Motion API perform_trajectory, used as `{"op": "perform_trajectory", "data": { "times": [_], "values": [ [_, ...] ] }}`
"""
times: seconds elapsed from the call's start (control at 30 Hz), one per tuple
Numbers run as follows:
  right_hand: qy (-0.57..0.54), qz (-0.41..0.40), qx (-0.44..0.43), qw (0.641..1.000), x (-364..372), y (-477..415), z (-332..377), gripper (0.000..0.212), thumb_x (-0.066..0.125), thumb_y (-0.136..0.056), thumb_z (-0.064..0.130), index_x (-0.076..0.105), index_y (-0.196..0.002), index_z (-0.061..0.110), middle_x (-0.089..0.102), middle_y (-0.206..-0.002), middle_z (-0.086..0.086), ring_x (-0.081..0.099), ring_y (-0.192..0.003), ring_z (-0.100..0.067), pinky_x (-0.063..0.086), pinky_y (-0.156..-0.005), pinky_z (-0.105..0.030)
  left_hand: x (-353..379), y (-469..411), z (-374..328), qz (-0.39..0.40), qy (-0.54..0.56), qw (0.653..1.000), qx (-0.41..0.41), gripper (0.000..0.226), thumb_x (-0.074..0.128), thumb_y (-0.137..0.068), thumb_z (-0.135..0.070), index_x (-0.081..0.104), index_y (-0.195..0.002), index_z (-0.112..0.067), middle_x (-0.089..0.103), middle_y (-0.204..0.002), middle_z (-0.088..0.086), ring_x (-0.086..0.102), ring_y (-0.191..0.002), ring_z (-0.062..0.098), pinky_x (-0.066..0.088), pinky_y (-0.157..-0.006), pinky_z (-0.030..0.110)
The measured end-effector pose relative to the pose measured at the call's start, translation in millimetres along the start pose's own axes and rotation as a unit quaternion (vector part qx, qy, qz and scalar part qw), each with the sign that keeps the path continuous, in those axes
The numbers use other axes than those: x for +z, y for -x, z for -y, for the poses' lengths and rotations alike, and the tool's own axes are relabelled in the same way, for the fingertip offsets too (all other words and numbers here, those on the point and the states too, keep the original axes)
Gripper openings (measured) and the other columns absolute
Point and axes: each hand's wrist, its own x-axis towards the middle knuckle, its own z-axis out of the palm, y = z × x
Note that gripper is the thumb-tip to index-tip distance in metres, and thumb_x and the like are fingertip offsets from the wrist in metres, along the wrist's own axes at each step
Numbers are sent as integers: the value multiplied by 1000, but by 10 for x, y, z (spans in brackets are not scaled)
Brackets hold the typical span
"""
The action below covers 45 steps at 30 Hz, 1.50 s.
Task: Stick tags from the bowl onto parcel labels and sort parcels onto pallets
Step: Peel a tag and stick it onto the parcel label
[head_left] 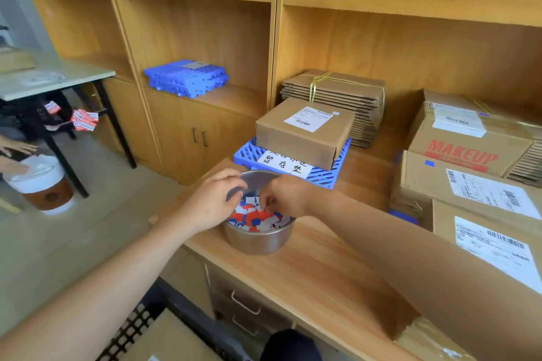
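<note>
A steel bowl (258,239) stands on the wooden counter, filled with several red, blue and white tags (254,217). My left hand (212,204) rests on the bowl's left rim with curled fingers reaching inside. My right hand (286,196) dips into the bowl from the right, its fingertips pinching among the tags. Behind the bowl, a labelled parcel (305,132) lies on a blue pallet (328,177) bearing a handwritten sign. More labelled parcels (481,193) are stacked at the right, one printed MAKEUP (466,141).
A second blue pallet (186,77) lies on the shelf at the left. Bundled flat cartons (346,91) stand behind the parcel. A paper cup (44,182), a desk (55,79) and another person's hands (16,155) are at far left. Drawers sit below the counter (322,267).
</note>
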Motion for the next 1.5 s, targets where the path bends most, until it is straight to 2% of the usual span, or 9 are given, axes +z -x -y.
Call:
{"op": "perform_trajectory", "data": {
  "times": [0.23,0.4,0.53,0.67,0.9,1.1,1.2,1.4,1.5],
  "values": [
    [62,41,5,997,158,-293,-47,25,59,-94,16,68,-115,27,62,-114,-4,59,-96,-27,47,-74,-33,94,2,53,9,44,998,-32,24,54,-101,-19,71,-116,-23,49,-140,-9,45,-124,5,28,-99,15],
    [70,62,-24,995,148,-359,-58,10,64,-88,20,68,-93,28,64,-98,6,62,-91,-22,54,-79,-39,122,-8,62,16,49,998,-32,25,52,-102,-21,71,-117,-25,47,-143,-10,48,-118,6,34,-96,18],
    [59,125,-35,990,160,-337,-13,19,71,-87,37,72,-105,29,58,-88,12,59,-91,-18,46,-74,-30,130,-2,56,13,53,998,-28,25,52,-102,-20,71,-116,-24,48,-142,-10,43,-120,3,32,-96,16],
    [34,136,-32,990,227,-342,27,17,75,-86,35,68,-101,28,56,-88,11,60,-88,-18,51,-76,-32,125,-4,55,16,55,998,-32,25,51,-102,-20,72,-115,-24,49,-142,-8,46,-119,5,32,-96,17],
    [-1,116,-32,993,199,-327,1,13,71,-88,17,62,-84,26,57,-80,13,56,-83,-13,39,-65,-23,120,-3,61,25,46,998,-32,25,50,-102,-21,71,-115,-26,48,-142,-10,44,-123,6,33,-99,19],
    [-24,35,-35,998,60,-144,-66,6,66,-91,29,64,-87,32,61,-88,9,59,-87,-16,50,-80,-35,82,-17,2,28,35,998,-37,23,51,-102,-19,71,-113,-26,49,-142,-9,43,-128,9,30,-98,18],
    [-72,29,-39,996,3,-33,-143,6,63,-93,22,63,-90,28,65,-89,6,61,-86,-17,53,-81,-39,68,-2,-28,25,31,999,-36,23,52,-102,-20,71,-111,-27,49,-142,-8,42,-131,12,28,-99,19],
    [-160,-22,-35,986,-94,126,-201,13,70,-90,17,75,-100,25,75,-98,11,66,-88,2,53,-82,-18,53,22,-79,12,26,999,-41,23,53,-101,-18,70,-116,-23,50,-142,-6,42,-131,12,25,-101,19],
    [-188,-29,-27,981,-92,145,-205,13,71,-88,17,76,-96,26,76,-96,12,67,-85,4,54,-81,-17,50,23,-90,8,27,999,-43,24,53,-101,-18,70,-116,-23,51,-141,-6,43,-130,12,27,-100,19]
  ]
}}
